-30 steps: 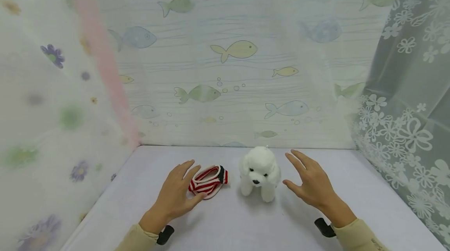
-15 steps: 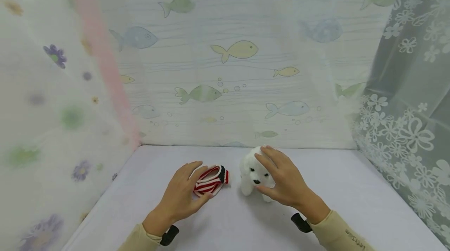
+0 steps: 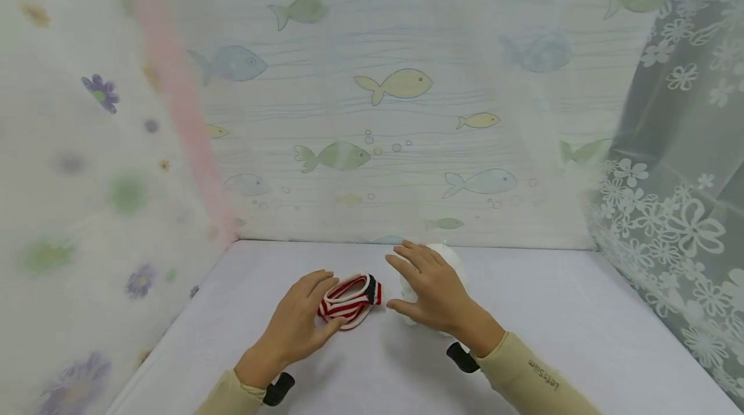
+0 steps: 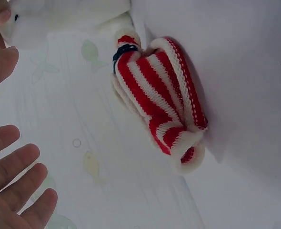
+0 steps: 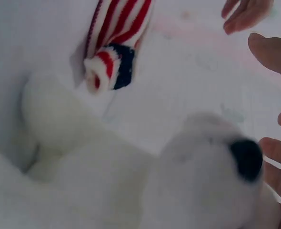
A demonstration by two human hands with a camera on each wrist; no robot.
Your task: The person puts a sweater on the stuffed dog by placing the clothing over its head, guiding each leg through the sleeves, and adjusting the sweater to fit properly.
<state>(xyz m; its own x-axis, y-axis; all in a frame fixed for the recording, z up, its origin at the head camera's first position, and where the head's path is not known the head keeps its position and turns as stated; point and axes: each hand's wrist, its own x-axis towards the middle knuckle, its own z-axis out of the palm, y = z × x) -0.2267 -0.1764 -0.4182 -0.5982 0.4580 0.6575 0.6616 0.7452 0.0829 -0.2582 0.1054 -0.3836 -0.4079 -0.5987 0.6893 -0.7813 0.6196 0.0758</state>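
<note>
A small knitted sweater [image 3: 350, 310], striped red and white with a navy band, lies on the white table. My left hand [image 3: 299, 321] hovers at its left side, fingers spread and thumb apart. In the left wrist view a gap shows between those fingers and the sweater [image 4: 152, 90]. To the right stands a white plush dog [image 3: 451, 260], mostly hidden in the head view behind my right hand [image 3: 433, 292]. That hand is held before the dog with fingers extended, gripping nothing. The right wrist view has the plush dog [image 5: 193, 186] close up, its dark nose near the fingers.
The white tabletop [image 3: 535, 305] reaches back to a fish-print curtain [image 3: 325, 99]. A flowered curtain [image 3: 87, 208] with a pink stripe borders the left side. A sheer curtain with white flowers [image 3: 668, 208] hangs on the right.
My right hand has moved left from beside the plush dog to in front of it, covering most of it. The left hand has shifted slightly right; sweater and dog stay in place.
</note>
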